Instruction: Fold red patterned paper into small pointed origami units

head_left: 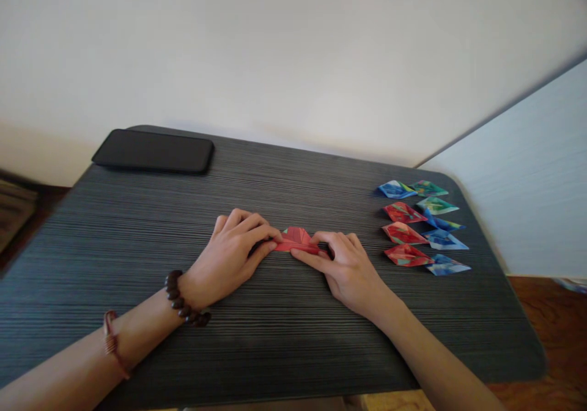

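Observation:
A small red folded paper (pixel 296 238) with a bit of green on its upper edge lies on the dark, striped table (pixel 275 350) between both hands. My left hand (pixel 236 249) pinches its left end between thumb and fingers. At the right end, my right hand (pixel 346 267) grips the paper, with the thumb along its lower edge and the index finger bent over the top. A dark bead bracelet (pixel 181 301) is round the left wrist, and a reddish cord bracelet (pixel 112 344) sits further up that forearm.
Several folded paper pieces, such as a red one (pixel 406 255) and a blue one (pixel 448 265), lie in two columns at the table's right. A black flat case-like object (pixel 153 151) rests at the back left. Behind the table stands a white wall (pixel 275 56).

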`<action>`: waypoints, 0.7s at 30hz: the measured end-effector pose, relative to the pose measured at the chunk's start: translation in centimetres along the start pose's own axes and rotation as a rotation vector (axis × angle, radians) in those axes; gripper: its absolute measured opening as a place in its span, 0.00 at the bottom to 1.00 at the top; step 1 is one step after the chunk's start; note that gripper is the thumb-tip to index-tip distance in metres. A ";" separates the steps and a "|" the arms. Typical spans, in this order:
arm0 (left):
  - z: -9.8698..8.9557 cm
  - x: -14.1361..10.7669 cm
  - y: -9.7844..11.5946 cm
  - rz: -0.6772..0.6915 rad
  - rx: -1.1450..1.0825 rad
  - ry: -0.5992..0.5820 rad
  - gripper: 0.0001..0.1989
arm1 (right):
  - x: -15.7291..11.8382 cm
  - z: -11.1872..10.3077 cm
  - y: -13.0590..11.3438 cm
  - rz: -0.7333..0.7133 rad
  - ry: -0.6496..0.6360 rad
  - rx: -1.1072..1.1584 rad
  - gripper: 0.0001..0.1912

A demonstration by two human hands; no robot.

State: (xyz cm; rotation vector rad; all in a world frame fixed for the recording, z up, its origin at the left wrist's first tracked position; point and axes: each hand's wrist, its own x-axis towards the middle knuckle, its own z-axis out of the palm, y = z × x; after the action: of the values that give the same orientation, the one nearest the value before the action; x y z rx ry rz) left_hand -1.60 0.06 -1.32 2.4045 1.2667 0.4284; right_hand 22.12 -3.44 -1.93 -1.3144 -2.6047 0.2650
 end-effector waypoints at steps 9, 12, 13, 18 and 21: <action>-0.1 -0.1 0.0 -0.003 -0.003 0.008 0.09 | -0.7 -0.1 0.8 -0.035 0.096 0.098 0.21; 0.1 -0.2 -0.2 0.040 0.024 0.013 0.11 | -1.2 -0.2 1.4 -0.051 0.118 0.126 0.22; 0.2 -0.2 -0.3 0.075 0.034 0.012 0.12 | -1.3 -0.2 1.6 -0.055 0.118 0.135 0.23; 0.4 -0.2 -0.6 0.237 0.073 -0.010 0.22 | -1.3 -0.2 1.5 -0.052 0.125 0.163 0.20; 0.2 -0.2 -0.6 0.265 0.081 -0.022 0.20 | -0.9 -0.3 1.2 -0.035 0.151 0.197 0.18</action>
State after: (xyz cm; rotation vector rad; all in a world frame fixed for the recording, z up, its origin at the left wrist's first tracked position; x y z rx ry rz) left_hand -2.03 0.20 -1.82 2.6493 0.9760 0.4314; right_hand 23.66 -3.48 -2.02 -1.1729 -2.4052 0.3903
